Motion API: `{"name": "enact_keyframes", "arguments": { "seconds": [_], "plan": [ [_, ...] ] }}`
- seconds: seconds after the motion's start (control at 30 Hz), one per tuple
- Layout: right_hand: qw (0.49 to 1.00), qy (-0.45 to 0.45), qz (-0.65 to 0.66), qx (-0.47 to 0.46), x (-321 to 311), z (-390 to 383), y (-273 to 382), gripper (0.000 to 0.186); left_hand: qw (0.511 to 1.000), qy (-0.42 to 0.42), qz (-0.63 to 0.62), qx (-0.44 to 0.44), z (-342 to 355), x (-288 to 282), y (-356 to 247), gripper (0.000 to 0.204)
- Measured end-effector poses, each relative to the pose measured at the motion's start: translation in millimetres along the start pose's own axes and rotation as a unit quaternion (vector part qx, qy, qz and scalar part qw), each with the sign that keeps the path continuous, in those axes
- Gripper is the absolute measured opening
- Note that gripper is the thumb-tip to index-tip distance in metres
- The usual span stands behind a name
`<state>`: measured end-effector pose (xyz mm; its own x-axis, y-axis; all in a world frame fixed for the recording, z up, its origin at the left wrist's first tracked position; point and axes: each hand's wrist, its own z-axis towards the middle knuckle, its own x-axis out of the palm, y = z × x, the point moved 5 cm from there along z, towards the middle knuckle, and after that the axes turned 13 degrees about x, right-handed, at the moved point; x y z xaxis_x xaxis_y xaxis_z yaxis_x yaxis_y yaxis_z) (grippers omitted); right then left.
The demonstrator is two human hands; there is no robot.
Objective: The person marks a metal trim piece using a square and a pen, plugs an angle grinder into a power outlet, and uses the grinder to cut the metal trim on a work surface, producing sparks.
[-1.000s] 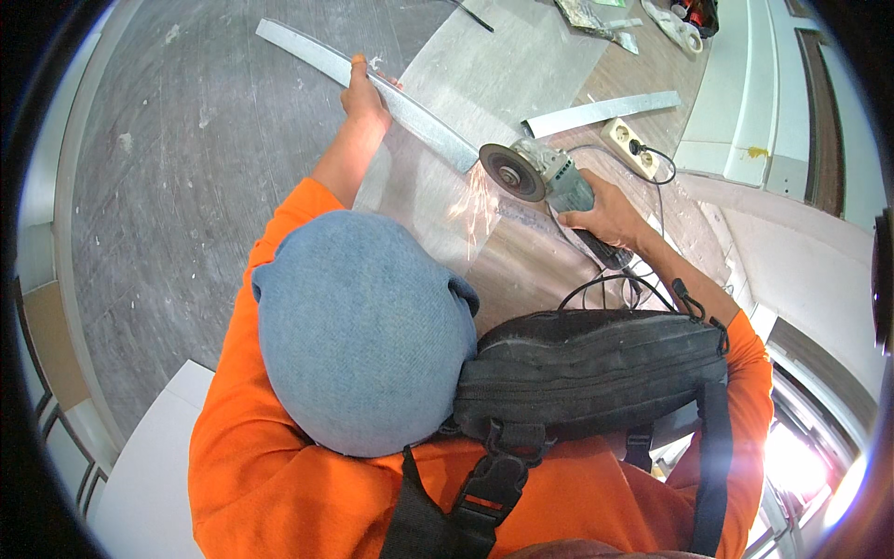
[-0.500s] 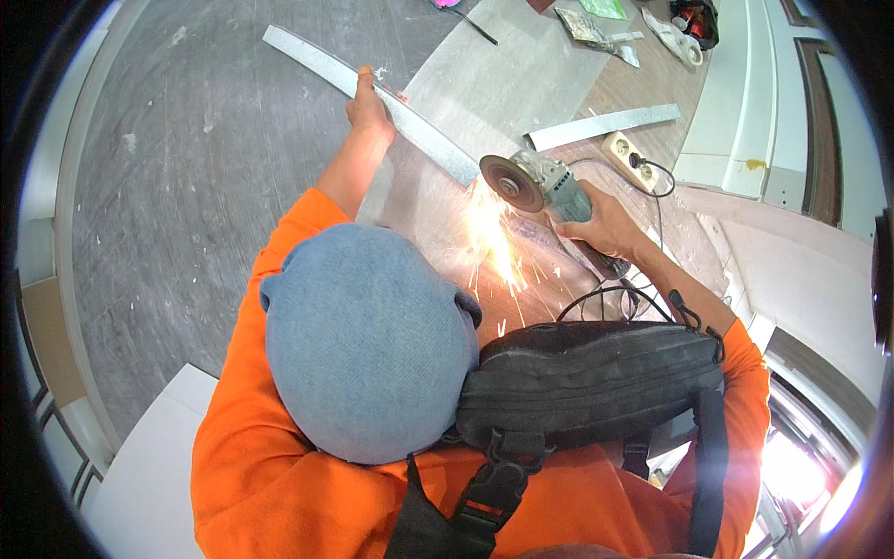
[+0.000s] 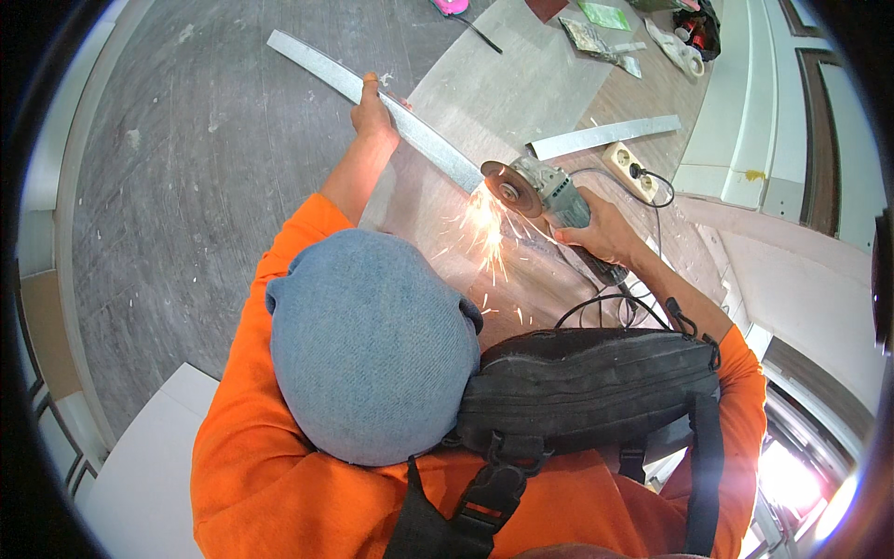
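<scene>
A long, slim galvanized metal profile (image 3: 430,151) slants over the floor, with my left hand (image 3: 374,121) wrapped around its middle. My right hand (image 3: 603,231) grips the body of an angle grinder (image 3: 562,196). The grinder's brown cutting disc (image 3: 510,189) meets the profile's near right end. Bright sparks (image 3: 487,231) spray from that contact down toward me. Part of the grinder's rear is behind my fingers.
A shorter metal profile (image 3: 607,136) lies beyond the grinder, close to a socket strip (image 3: 630,172) with a plugged-in black cord. Plastic packets (image 3: 589,39) are at the far right. My denim-covered knee (image 3: 372,349) and a black bag (image 3: 591,382) fill the foreground.
Both hands keep their grips, and the disc stays at the profile's end. The spark spray is shorter and falls more to the left. The whole view has shifted slightly.
</scene>
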<state>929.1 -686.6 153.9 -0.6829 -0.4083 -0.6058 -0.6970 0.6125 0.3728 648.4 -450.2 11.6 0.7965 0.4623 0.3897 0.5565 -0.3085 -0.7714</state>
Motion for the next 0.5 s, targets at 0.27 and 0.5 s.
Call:
{"name": "enact_keyframes", "arguments": {
  "seconds": [0.27, 0.5],
  "plan": [
    [1.0, 0.004, -0.007, 0.003, -3.4, -2.8, 11.5, 0.072, 1.0, 0.0, 0.011, -0.013, -4.2, -1.5, 0.0, 0.046],
    [1.0, -0.002, -0.015, -0.002, -1.5, 3.6, 3.3, 0.072, 1.0, -0.007, -0.011, -0.01, -6.1, 0.1, 1.1, 0.039]
  ]
}}
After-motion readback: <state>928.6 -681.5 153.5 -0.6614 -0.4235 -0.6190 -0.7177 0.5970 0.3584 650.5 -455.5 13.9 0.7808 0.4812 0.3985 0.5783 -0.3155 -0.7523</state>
